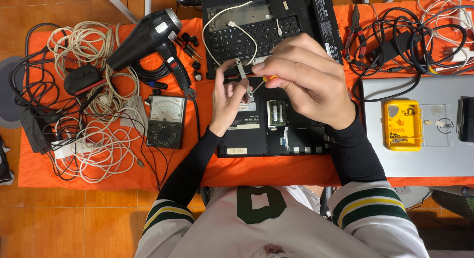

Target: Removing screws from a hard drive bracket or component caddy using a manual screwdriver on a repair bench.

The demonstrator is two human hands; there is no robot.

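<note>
White jersey sleeves with green and yellow stripes fill the bottom edge, black undersleeves running up to both hands over the orange cloth [276, 171]. Left hand [226, 101] pinches a thin metal bracket [244, 81] between thumb and fingertips, holding it upright above the opened black laptop base [276, 134]. Right hand [308, 83] is curled tight around a small screwdriver [264, 80], orange handle peeking out, tip meeting the bracket. Beyond them lies the keyboard section [269, 31] with a white cable [232, 21] looped across. Left of it, a black hair dryer [148, 38] and an analog multimeter [166, 121]; right, a yellow parts box [402, 125] on a grey laptop lid [419, 159]
</note>
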